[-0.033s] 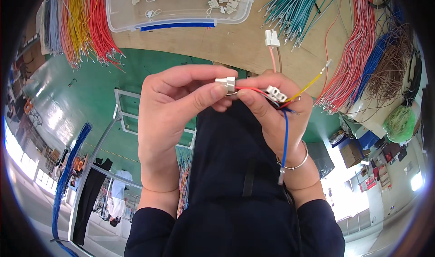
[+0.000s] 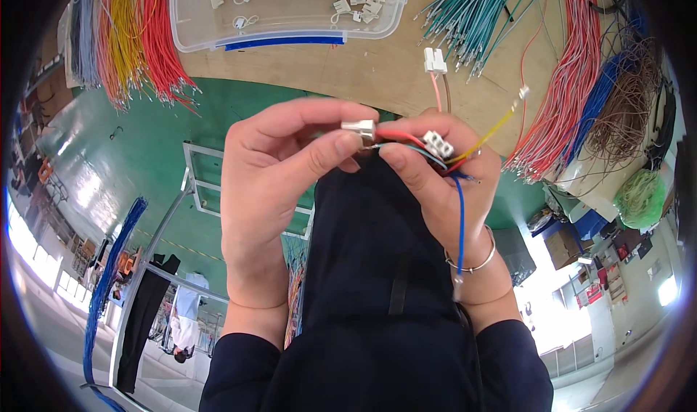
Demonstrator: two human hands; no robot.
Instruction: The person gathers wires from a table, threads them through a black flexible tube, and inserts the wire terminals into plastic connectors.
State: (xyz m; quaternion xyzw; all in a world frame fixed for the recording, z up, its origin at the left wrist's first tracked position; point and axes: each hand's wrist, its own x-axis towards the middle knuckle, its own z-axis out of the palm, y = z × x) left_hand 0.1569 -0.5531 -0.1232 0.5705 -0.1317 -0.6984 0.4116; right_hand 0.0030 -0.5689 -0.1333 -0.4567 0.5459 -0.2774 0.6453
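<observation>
Between thumb and fingers, my left hand pinches a small white plastic connector housing. Red and teal wires run from it toward my right hand, which is closed round the bunch of wires. A second white connector rests against the right fingers. A yellow wire sticks out to the upper right, and a blue wire hangs down by the wrist. Another white connector, on pink and brown wires, stands up beyond the right hand. My right fingertips are partly hidden behind the wires.
A clear plastic bin of white connectors sits on the table. Red, teal and pink-red wire bundles lie at the table's sides. A metal frame stands at left, with a person in the background.
The pinched connector has shifted slightly left, and more of the teal wire shows between my hands. The free ends of the yellow and blue wires have swung a little.
</observation>
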